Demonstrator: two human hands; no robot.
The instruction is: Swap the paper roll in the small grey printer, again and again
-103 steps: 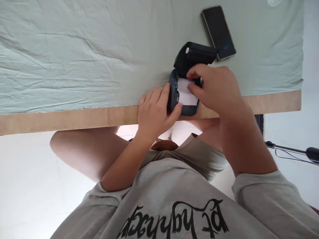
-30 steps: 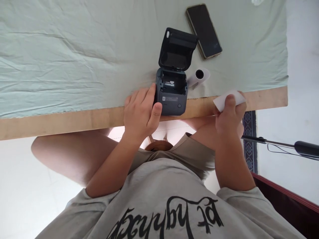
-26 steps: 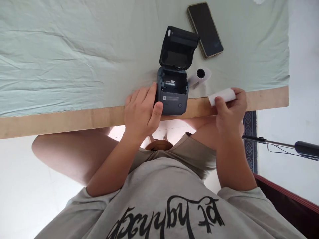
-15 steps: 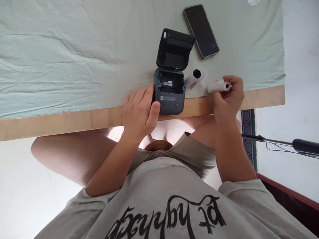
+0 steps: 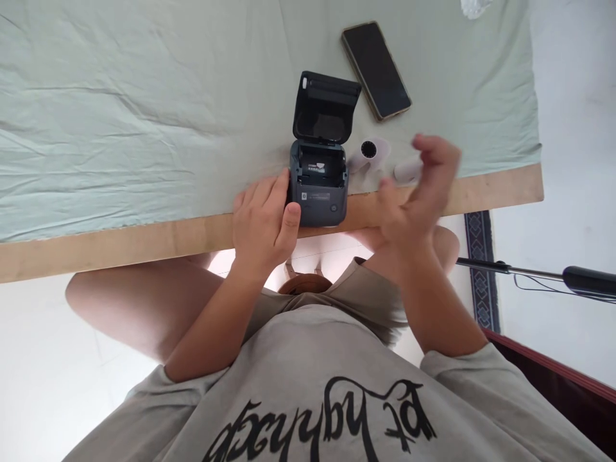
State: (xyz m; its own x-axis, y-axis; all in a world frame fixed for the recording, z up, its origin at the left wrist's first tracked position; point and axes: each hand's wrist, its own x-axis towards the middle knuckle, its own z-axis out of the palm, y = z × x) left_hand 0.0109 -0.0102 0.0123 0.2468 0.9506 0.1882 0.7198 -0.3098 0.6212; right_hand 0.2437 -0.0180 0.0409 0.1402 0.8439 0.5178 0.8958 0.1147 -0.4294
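Note:
A dark blue-grey label printer (image 5: 318, 204) stands at the table's front edge with its black lid (image 5: 325, 109) raised. My left hand (image 5: 266, 221) rests against the printer's left side, fingers lying flat and the thumb at its front corner. A white roll with a dark core (image 5: 368, 149) touches or nearly touches the printer's right side. Farther right lies a smaller white roll (image 5: 407, 170), partly behind my right hand (image 5: 416, 192). That hand is blurred, its thumb and fingers apart, with nothing between them.
A black phone (image 5: 376, 70) lies behind the rolls on the green cloth (image 5: 144, 115). Some clear crumpled plastic (image 5: 475, 6) is at the far right. The table's wooden edge (image 5: 120, 245) runs in front. A black-handled rod (image 5: 534, 273) extends at the right.
My right hand has let go of the small white roll and moved left, its fingers spreading. My left hand stays at the printer. The whole view has shifted slightly.

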